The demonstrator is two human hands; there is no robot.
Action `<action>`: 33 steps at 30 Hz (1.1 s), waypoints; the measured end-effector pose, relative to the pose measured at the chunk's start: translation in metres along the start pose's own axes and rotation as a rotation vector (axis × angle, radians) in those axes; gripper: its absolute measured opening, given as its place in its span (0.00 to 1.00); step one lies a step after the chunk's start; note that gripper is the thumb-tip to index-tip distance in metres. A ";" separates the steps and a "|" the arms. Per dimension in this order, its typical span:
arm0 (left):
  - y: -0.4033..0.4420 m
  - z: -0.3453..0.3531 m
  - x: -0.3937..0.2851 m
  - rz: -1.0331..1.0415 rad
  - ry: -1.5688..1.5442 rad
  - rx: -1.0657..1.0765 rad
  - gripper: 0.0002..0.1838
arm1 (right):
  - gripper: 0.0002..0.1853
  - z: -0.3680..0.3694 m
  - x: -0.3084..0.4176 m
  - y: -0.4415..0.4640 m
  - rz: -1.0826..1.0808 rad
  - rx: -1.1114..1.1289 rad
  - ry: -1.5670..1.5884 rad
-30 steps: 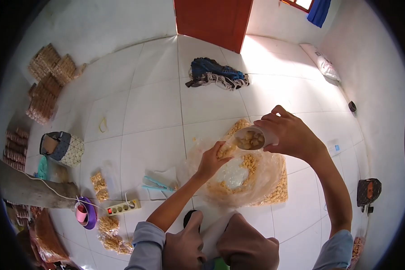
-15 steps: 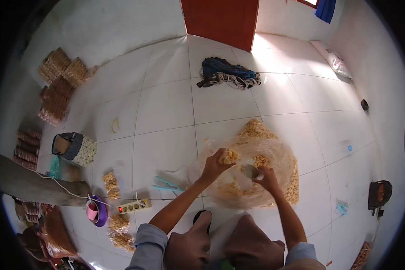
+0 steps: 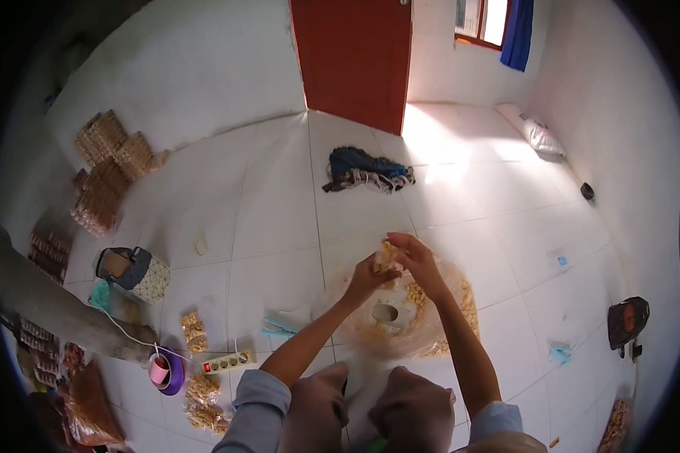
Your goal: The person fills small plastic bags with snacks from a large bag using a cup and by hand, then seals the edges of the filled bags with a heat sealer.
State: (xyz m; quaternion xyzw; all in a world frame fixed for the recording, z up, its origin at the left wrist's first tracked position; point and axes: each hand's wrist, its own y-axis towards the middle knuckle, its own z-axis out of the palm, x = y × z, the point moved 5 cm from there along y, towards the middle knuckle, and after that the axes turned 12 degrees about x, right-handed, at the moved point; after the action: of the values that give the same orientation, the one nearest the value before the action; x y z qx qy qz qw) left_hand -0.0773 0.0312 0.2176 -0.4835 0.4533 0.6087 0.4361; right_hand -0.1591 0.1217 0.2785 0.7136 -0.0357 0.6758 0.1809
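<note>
My left hand [image 3: 367, 281] is closed around a small clear plastic bag of yellowish snack pieces [image 3: 384, 259], held above the big bag. My right hand [image 3: 417, 262] is at the top of the small bag, its fingers bent and pinching the plastic rim; the fingertips are partly hidden. Below my hands, a large clear plastic bag [image 3: 359, 332] lies spread on the floor with loose snack pieces [image 3: 415, 294] in it. A pale cup [image 3: 385, 312] rests inside the large bag, its dark mouth facing up.
Filled snack bags [image 3: 202, 389] lie left of my legs, near a power strip [image 3: 229, 362] and a pink cup [image 3: 159, 370] on a purple dish. A light-blue tong-like tool [image 3: 279, 326] is closer in. Stacked packs [image 3: 102, 192] line the left wall. A dark cloth bundle [image 3: 366, 170] lies ahead.
My right hand has let go of the cup, which now rests in the large bag, and has moved up to the small bag in my left hand. The view has tilted upward.
</note>
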 end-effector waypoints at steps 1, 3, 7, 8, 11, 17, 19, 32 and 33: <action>0.003 0.001 -0.009 0.003 0.013 0.024 0.23 | 0.15 -0.002 0.003 0.008 -0.005 -0.057 -0.027; 0.002 0.009 -0.038 0.071 0.001 0.030 0.23 | 0.11 0.002 0.027 0.012 -0.040 -0.165 -0.040; -0.005 0.022 -0.082 0.270 -0.102 -0.049 0.24 | 0.08 0.012 0.071 0.011 -0.186 -0.458 -0.266; -0.008 0.026 -0.101 0.303 -0.084 -0.043 0.24 | 0.08 0.018 0.092 0.008 -0.279 -0.526 -0.329; -0.014 0.028 -0.134 0.497 -0.109 -0.167 0.22 | 0.07 0.022 0.095 0.007 -0.323 -0.622 -0.426; -0.019 0.027 -0.151 0.546 -0.043 -0.492 0.11 | 0.09 0.030 0.112 0.000 -0.249 -0.589 -0.247; -0.020 0.025 -0.152 0.509 0.029 -0.627 0.09 | 0.10 0.028 0.109 0.002 -0.278 -0.538 -0.197; -0.031 0.016 -0.011 -0.224 -0.292 -0.451 0.18 | 0.15 0.021 -0.042 -0.046 0.230 -0.562 0.102; -0.034 0.011 0.011 -0.256 -0.300 -0.459 0.18 | 0.15 0.021 -0.067 -0.053 0.339 -0.598 0.134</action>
State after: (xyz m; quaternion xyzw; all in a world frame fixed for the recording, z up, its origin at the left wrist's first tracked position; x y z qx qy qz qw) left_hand -0.0477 0.0500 0.2041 -0.5273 0.1700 0.6999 0.4507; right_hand -0.1290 0.1520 0.2011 0.5670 -0.3380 0.7013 0.2690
